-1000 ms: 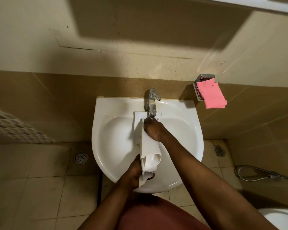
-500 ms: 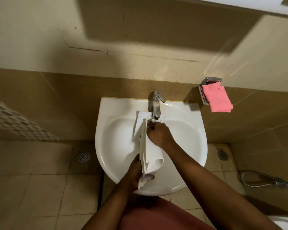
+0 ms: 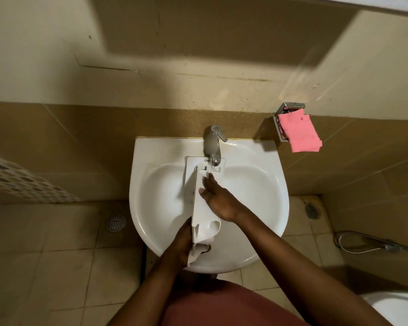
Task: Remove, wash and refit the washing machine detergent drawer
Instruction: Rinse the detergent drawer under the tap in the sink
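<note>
Drawer (image 3: 201, 214): I see it on edge over the sink (image 3: 257, 196), far end under the tap (image 3: 212, 142).
Left hand (image 3: 181, 241): clenched round the drawer's near end, by the sink's front rim.
Right hand (image 3: 219, 201): fingers straight, laid flat against the drawer's side, gripping nothing.

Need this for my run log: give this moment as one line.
stage: washing | drawer: over sink, far end under tap | left hand: grips near end | right hand: fingers flat on drawer
</note>
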